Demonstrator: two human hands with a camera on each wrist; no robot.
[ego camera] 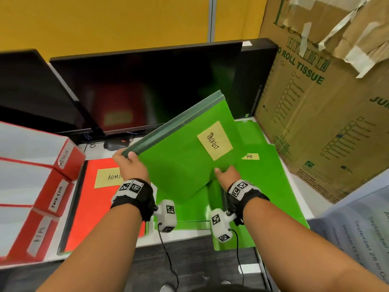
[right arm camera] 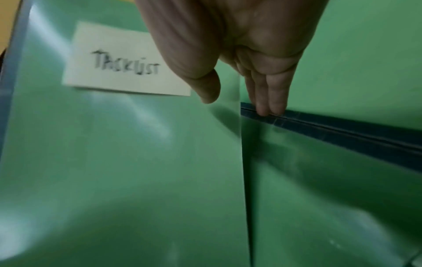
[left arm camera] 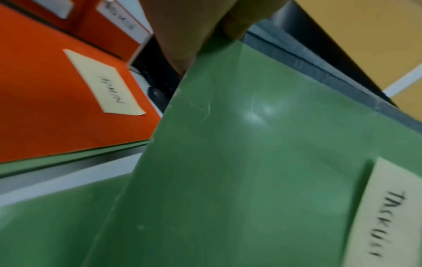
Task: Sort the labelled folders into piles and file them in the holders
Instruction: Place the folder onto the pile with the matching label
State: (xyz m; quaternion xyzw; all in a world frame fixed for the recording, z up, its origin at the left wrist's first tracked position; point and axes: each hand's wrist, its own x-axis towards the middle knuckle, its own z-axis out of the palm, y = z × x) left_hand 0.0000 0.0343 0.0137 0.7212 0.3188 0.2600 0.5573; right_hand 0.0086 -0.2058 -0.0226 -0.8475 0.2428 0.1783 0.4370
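Both hands hold a stack of green folders [ego camera: 181, 157] tilted above the desk; its yellow note reads TASKLIST [ego camera: 214, 140]. My left hand [ego camera: 131, 160] grips the stack's near left corner, thumb on top. My right hand [ego camera: 226, 172] pinches the lower right edge, thumb [right arm camera: 209, 88] on the cover [right arm camera: 114, 144] and fingers [right arm camera: 271, 101] behind. Under it lie green folders, one labelled HR [ego camera: 250, 156]. An orange folder labelled ADMIN [ego camera: 101, 186] lies flat to the left, also shown in the left wrist view as the orange folder [left arm camera: 45, 108] beside the green cover [left arm camera: 251, 162].
Three red holders labelled ADMIN [ego camera: 64, 158], TASK LIST [ego camera: 56, 200] and HR [ego camera: 40, 233] lie at the left. Two dark monitors [ego camera: 147, 85] stand behind. A large cardboard box [ego camera: 322, 98] stands at the right, printed paper [ego camera: 362, 234] near it.
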